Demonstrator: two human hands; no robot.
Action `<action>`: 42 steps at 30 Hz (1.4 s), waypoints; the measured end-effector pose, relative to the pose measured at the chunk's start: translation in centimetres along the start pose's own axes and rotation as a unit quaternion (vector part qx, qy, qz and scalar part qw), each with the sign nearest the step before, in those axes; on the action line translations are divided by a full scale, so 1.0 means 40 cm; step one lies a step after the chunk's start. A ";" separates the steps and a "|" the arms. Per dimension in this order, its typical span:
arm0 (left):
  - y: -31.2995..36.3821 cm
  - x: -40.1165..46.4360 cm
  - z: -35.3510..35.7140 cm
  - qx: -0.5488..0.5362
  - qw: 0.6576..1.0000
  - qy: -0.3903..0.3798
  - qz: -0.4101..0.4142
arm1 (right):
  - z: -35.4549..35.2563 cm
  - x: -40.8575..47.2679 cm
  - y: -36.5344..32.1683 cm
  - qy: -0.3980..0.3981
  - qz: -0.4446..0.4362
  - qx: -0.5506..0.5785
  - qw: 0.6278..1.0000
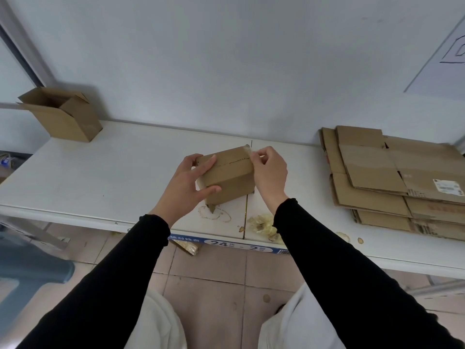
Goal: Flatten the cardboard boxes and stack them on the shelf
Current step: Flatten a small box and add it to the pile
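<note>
The taped box (227, 176) sits mid-shelf (100, 172). The left hand (187, 183) grips its left side to steady it while right hand (268, 170) fingers (256, 155) pinch the tape end (247, 149) for peeling, likely before flattening.

Desk edge label (241, 244): a blue and white strip is fixed along the front edge of the desk; "24" and "2" with a dash between them can be read, with small characters beside each number that cannot be made out.
Barcode (284, 252): printed at the right end of the same strip; no digits can be read.
Shipping label (448, 186): a white sticker is seen on the top sheet of the flattened cardboard stack (392, 177); its print is too small to read.
Wall sheet (450, 51): a black outline figure is drawn on it; no text is legible.
</note>
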State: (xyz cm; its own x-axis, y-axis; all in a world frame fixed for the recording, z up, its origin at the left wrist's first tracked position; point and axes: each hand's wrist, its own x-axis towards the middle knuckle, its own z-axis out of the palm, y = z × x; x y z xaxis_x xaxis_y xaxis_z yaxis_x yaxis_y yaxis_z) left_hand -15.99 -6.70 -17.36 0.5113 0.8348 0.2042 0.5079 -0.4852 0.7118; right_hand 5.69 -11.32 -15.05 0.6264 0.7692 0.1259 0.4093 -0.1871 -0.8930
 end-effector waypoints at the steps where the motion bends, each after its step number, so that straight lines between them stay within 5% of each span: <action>1: 0.001 0.000 0.000 -0.003 1.000 -0.002 0.000 | 0.004 0.003 0.003 0.013 0.022 0.017 1.000; 4: 0.003 0.002 -0.001 -0.013 1.000 -0.001 -0.001 | 0.015 0.028 0.017 0.025 0.162 0.144 0.976; 7: 0.001 0.004 -0.005 -0.013 1.000 -0.004 -0.004 | 0.008 0.046 0.032 0.002 0.315 0.312 0.897; 9: -0.002 0.002 -0.004 -0.019 1.000 -0.005 -0.004 | -0.001 0.046 0.044 -0.019 0.311 0.332 0.890; 13: -0.008 0.007 -0.003 -0.024 1.000 -0.003 -0.009 | -0.016 0.026 0.037 -0.098 0.191 0.213 0.953; 20: -0.012 0.014 0.002 -0.028 0.999 -0.005 -0.017 | -0.030 0.017 0.046 -0.137 0.182 0.189 0.955; 28: -0.023 0.015 0.000 -0.041 0.999 -0.006 -0.016 | -0.051 0.057 0.088 -0.061 0.362 0.394 0.843; 31: -0.030 0.018 0.001 -0.048 0.999 0.000 -0.020 | -0.109 0.060 0.128 0.004 0.294 0.378 0.878; 36: -0.017 0.019 0.011 -0.040 0.999 0.006 -0.011 | -0.184 -0.013 0.175 -0.097 0.064 0.073 0.991; 38: -0.014 0.018 0.013 -0.047 0.999 0.009 -0.013 | -0.191 -0.056 0.194 -0.165 -0.059 -0.075 0.982; 42: -0.015 0.015 0.013 -0.051 0.999 0.011 -0.016 | -0.195 -0.108 0.213 -0.267 -0.234 -0.291 0.889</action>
State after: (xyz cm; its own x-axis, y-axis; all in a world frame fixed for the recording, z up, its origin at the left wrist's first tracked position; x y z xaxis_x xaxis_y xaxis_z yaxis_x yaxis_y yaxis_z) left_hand -15.63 -6.05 -18.03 0.4798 0.8556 0.1941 0.4500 -0.4299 0.7827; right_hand 11.66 -20.99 -19.84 -0.0433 0.9970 0.0642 0.9129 0.0656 -0.4029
